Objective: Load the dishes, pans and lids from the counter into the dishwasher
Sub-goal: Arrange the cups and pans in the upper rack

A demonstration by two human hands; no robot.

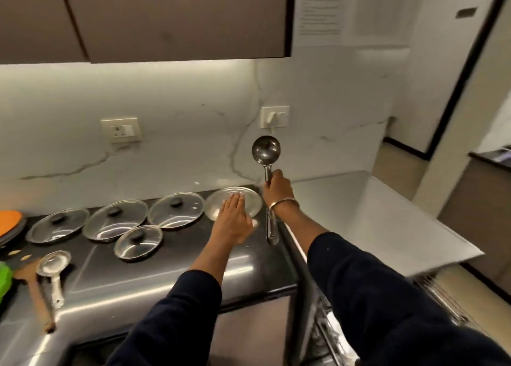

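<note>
My right hand [278,187] grips the handle of a steel ladle [266,148], held upright with its bowl above the counter's right end. My left hand [232,217] reaches forward with straight fingers lying on a round steel plate [250,197] near the back wall. Left of it lie several glass lids with black knobs: one [177,210] beside the plate, one [115,222] further left, one [56,225] at the far left, and a small one [138,242] in front. The dishwasher's open door [367,213] stretches out to the right, a rack edge [442,296] showing below it.
A small steel ladle [52,266] and a wooden spatula [36,288] lie at the counter's front left. An orange plate [9,222] and something green [4,280] sit at the left edge. Wall sockets are on the marble backsplash; cabinets hang overhead.
</note>
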